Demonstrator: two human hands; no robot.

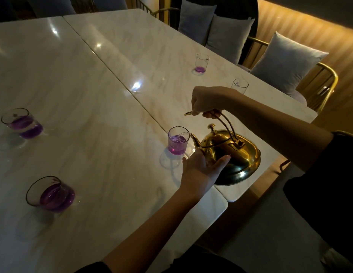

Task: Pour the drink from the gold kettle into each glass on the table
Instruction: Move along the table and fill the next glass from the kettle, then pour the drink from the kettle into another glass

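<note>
Head view: the right hand (206, 101), reaching in from the right of the frame, is curled tight around the top of the arched handle of the gold kettle (230, 154), fingers wrapped under the bar. The left hand (199, 170), reaching up from the bottom centre, is flat and spread, palm and fingers pressed against the near side of the kettle body below the spout. The kettle sits at centre right, tilted toward the left of the frame, lid knob on top, clear of the desk (93, 95).

The spout tip reaches over the rim of the centre glass (177, 140), which stands upright just left of the kettle and holds purple liquid in its lower part; liquid is entering at the rim.

Further glasses on the pale marble desk: one at lower left (50, 194) and one at middle left (22, 123), both with purple liquid; one at upper centre right (201, 63) with a thin purple layer at the bottom; one just beyond the right wrist (239, 86), partly hidden, contents not determinable.

Gold-framed chairs (321, 89) with grey cushions (286, 62) line the upper right edge of the desk.
</note>
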